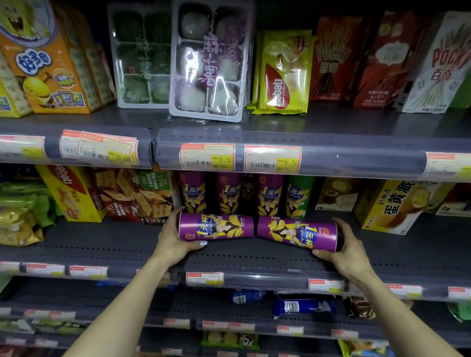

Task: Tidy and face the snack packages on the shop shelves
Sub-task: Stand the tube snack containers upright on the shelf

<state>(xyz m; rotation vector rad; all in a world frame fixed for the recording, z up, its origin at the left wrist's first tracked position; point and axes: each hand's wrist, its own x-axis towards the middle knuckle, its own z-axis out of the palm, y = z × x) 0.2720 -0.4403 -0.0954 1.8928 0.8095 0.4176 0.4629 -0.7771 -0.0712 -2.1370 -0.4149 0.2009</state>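
Observation:
Two purple chip cans lie on their sides end to end on the middle shelf. My left hand grips the left purple can at its outer end. My right hand grips the right purple can at its lidded outer end. Their inner ends nearly touch at the centre. Behind them stand three upright purple cans and one green can in a row.
Cracker boxes and a yellow box fill the shelf's left side; a yellow egg-pie box sits right. The upper shelf holds mochi trays, Pocky boxes and a yellow wafer pack. Lower shelves carry blue biscuit packs.

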